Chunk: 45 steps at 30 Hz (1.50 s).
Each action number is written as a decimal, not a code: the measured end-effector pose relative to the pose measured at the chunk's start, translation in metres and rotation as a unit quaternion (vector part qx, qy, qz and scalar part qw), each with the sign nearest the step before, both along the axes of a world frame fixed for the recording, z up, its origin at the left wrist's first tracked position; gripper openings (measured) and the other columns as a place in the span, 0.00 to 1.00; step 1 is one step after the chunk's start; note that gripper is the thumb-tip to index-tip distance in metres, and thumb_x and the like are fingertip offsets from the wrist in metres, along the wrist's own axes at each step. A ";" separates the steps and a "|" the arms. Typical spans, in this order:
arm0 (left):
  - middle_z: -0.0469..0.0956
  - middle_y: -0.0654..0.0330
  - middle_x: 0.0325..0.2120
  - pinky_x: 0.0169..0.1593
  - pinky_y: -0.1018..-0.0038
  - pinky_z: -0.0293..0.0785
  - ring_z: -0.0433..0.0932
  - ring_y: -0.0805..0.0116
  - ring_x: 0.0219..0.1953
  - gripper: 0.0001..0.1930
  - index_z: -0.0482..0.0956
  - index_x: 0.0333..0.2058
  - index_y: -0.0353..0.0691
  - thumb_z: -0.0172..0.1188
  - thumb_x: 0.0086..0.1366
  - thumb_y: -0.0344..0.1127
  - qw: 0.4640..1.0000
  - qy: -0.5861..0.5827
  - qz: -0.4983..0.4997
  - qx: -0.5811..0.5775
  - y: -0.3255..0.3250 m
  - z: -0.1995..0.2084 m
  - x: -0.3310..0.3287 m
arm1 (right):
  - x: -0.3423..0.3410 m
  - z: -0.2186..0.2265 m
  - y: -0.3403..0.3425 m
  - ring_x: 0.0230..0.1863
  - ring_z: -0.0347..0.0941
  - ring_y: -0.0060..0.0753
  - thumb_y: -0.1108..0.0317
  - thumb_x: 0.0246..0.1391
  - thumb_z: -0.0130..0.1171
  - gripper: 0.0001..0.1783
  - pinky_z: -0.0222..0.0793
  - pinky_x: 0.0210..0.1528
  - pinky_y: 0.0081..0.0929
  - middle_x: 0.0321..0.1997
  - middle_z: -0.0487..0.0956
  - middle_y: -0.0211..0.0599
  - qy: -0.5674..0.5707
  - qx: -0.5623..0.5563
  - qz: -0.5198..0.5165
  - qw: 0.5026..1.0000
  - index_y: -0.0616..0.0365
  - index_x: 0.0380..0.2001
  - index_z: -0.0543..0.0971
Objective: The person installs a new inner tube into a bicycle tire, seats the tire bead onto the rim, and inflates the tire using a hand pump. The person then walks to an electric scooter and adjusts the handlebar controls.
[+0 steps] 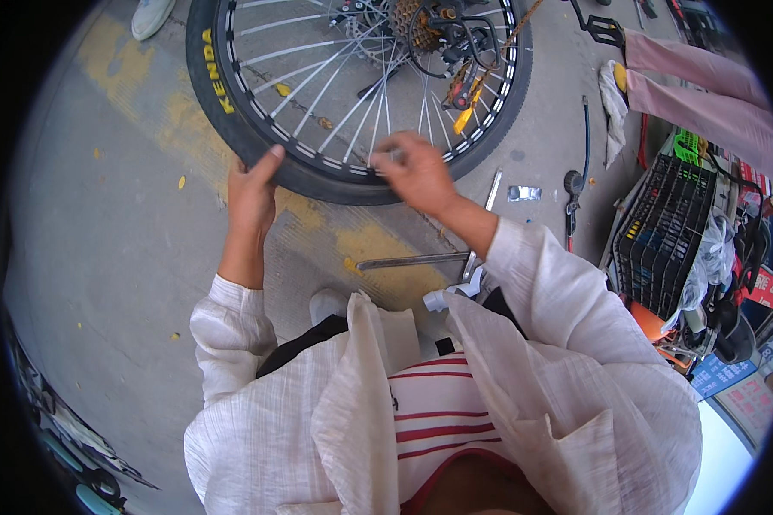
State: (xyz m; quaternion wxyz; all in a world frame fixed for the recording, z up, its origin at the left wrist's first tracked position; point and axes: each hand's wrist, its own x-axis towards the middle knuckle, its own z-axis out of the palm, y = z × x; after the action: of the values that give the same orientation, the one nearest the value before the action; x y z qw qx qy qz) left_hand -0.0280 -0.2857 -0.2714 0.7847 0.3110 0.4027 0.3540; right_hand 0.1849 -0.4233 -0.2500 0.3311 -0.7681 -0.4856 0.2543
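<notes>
A bicycle wheel (318,161) with a black tyre, yellow lettering and silver spokes fills the top middle, and its far side carries a brown sprocket cluster (416,24) and a derailleur (461,90). My left hand (251,190) grips the tyre's near left side, thumb on top and fingers hidden beneath. At the near rim is my right hand (419,174), slightly blurred, its fingers curled together over the inner edge near the spokes. A small greyish bit shows at those fingertips, too indistinct to name.
On the ground lie metal bars (412,260), a small silver packet (524,193) and a pump hose with gauge (574,183). A black crate (666,232) stands at the right. Beyond it, a person's pink trouser legs (696,81) reach in near a pedal (605,32).
</notes>
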 end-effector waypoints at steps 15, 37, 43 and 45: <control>0.78 0.57 0.44 0.53 0.67 0.73 0.78 0.63 0.47 0.18 0.71 0.50 0.34 0.61 0.62 0.28 0.982 -0.030 -0.180 -0.046 0.018 -0.020 -0.019 | -0.001 0.007 0.042 0.44 0.78 0.55 0.28 0.41 0.60 0.44 0.71 0.46 0.42 0.41 0.80 0.56 -0.009 -0.384 0.194 0.903 0.66 0.37 0.82; 0.78 0.56 0.45 0.54 0.63 0.74 0.77 0.63 0.48 0.16 0.73 0.50 0.36 0.60 0.64 0.30 0.981 -0.016 -0.113 -0.156 -0.038 -0.011 0.006 | 0.021 0.026 0.017 0.39 0.80 0.46 0.44 0.55 0.58 0.26 0.74 0.42 0.36 0.44 0.81 0.49 0.199 -0.346 0.125 0.908 0.56 0.44 0.82; 0.80 0.57 0.40 0.45 0.71 0.77 0.80 0.65 0.42 0.14 0.76 0.46 0.35 0.62 0.60 0.23 0.981 -0.019 -0.151 -0.123 -0.028 -0.020 0.002 | 0.009 -0.014 0.025 0.37 0.80 0.48 0.38 0.53 0.58 0.31 0.74 0.39 0.40 0.44 0.80 0.51 -0.036 -0.300 0.233 0.924 0.52 0.48 0.80; 0.80 0.57 0.40 0.45 0.71 0.76 0.80 0.66 0.41 0.14 0.76 0.45 0.33 0.61 0.59 0.23 0.987 -0.007 -0.128 -0.098 -0.029 -0.026 0.003 | -0.006 0.001 0.017 0.38 0.79 0.48 0.38 0.52 0.58 0.31 0.74 0.39 0.40 0.42 0.80 0.49 -0.079 -0.289 0.174 0.938 0.52 0.47 0.80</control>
State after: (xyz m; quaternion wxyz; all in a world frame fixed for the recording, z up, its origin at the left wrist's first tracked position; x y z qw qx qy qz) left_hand -0.0248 -0.3143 -0.2977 0.8531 0.2788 0.3869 0.2117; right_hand 0.1784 -0.4066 -0.2485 0.0058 -0.7521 -0.5416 0.3756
